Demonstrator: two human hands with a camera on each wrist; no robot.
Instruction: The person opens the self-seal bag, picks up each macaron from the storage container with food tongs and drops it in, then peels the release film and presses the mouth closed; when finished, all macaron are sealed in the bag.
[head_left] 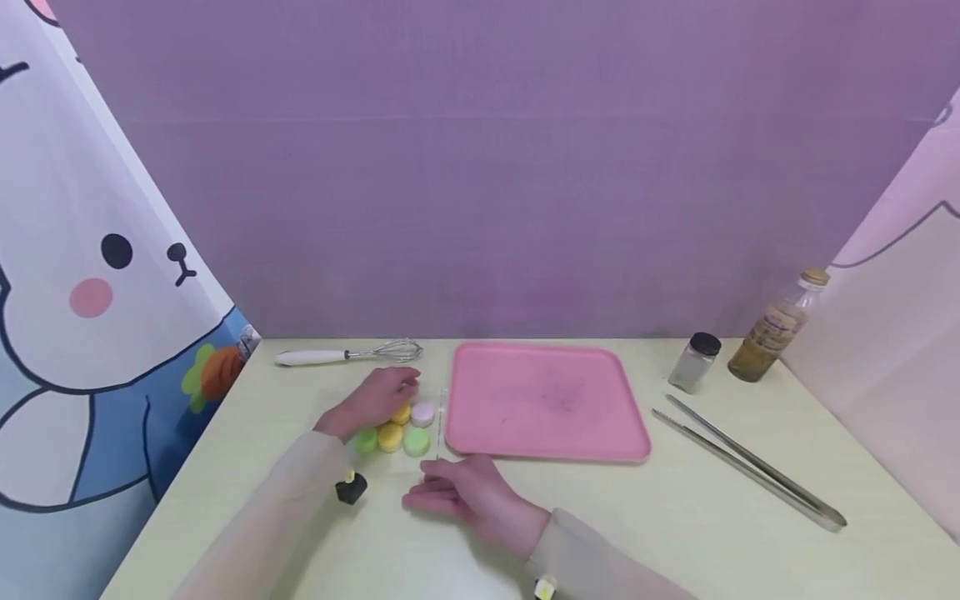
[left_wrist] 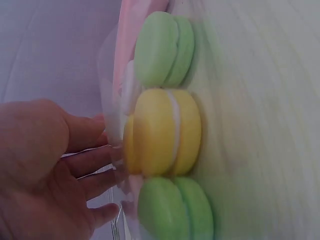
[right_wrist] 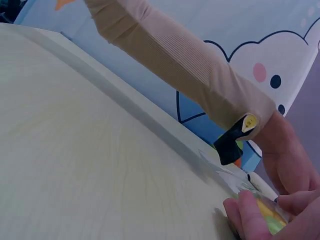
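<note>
Several macarons lie together left of the tray: a yellow macaron (head_left: 390, 437), a light green macaron (head_left: 417, 442), a lilac macaron (head_left: 422, 414) and others partly hidden. Clear plastic surrounds or covers them; its thin edge (head_left: 441, 417) shows beside the tray, but its full shape is hard to make out. My left hand (head_left: 370, 404) reaches over their far left side, and in the left wrist view its loosely bent fingers (left_wrist: 90, 162) meet the plastic. Near the plastic's front right corner is my right hand (head_left: 480, 500), fingers extended, with the thumb apart from them.
A pink tray (head_left: 547, 404) lies right of the macarons. Behind them is a whisk (head_left: 348, 355) with a white handle. Metal tongs (head_left: 750, 462), a black-capped jar (head_left: 694, 363) and a corked bottle (head_left: 776, 329) occupy the right side. A purple wall (head_left: 510, 167) borders the table's back.
</note>
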